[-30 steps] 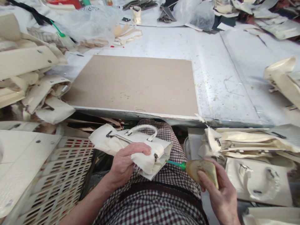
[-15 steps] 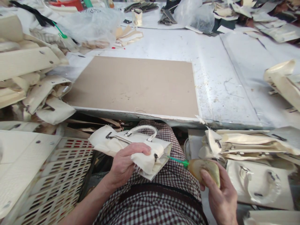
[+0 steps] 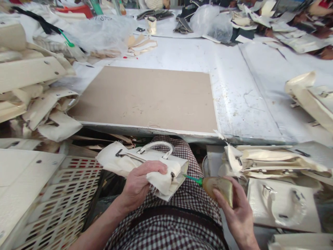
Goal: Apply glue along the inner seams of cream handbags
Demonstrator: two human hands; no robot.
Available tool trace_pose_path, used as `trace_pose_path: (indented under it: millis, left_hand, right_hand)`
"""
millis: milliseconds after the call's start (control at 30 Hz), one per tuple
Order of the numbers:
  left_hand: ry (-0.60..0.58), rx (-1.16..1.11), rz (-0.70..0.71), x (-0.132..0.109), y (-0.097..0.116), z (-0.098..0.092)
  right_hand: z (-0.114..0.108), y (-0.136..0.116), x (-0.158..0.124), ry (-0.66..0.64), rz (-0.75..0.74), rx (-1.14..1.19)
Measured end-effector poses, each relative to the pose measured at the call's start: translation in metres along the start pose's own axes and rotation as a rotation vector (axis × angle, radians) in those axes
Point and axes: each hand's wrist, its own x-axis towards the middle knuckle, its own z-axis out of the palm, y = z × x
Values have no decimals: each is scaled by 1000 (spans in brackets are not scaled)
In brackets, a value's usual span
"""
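Note:
A cream handbag [image 3: 125,161] with one curved handle and dark metal fittings lies tilted across my lap. My left hand [image 3: 142,180] is closed around its near side, the thumb on top close to a small dark fitting. Loose threads hang from the bag's lower edge. In my right hand [image 3: 238,208] is a yellowish squeeze bottle [image 3: 218,189] with a long thin green nozzle [image 3: 193,178]. The nozzle points left, its tip at the bag's open right end; whether it touches the inside, I cannot tell.
A brown board [image 3: 148,100] lies on the white table [image 3: 234,86] ahead. Cream bag pieces [image 3: 31,73] are heaped at left, above a slatted plastic crate [image 3: 65,198]. At right are stacked bag parts [image 3: 270,161] and another handled bag panel [image 3: 283,205]. A second green-nozzled bottle [image 3: 75,48] stands at back left.
The squeeze bottle and my right hand have shifted slightly left, bringing the nozzle tip along the bag's open end. My left hand keeps the same grip. The view has tilted up a little.

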Motion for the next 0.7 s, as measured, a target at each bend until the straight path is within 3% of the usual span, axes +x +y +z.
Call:
trace_pose_path:
  millis: [133,233,400,533,700]
  left_hand:
    - [-6,91,69,3,0,-1]
    - [2,175,154,6,-1,-5]
    - [-27,310,287,13,3,-14]
    - [21,427,277,23,15,-24]
    - [108,890,393,43,44,-42]
  right_hand:
    - [3,6,-6,-9,-144,-6]
    - [7,-5,-11,12,-191,35]
    - [6,-37,-13,27,41,253]
    - [-4,-60,-7,-25,270,708]
    - [-17,-64,3,-150,294,1064]
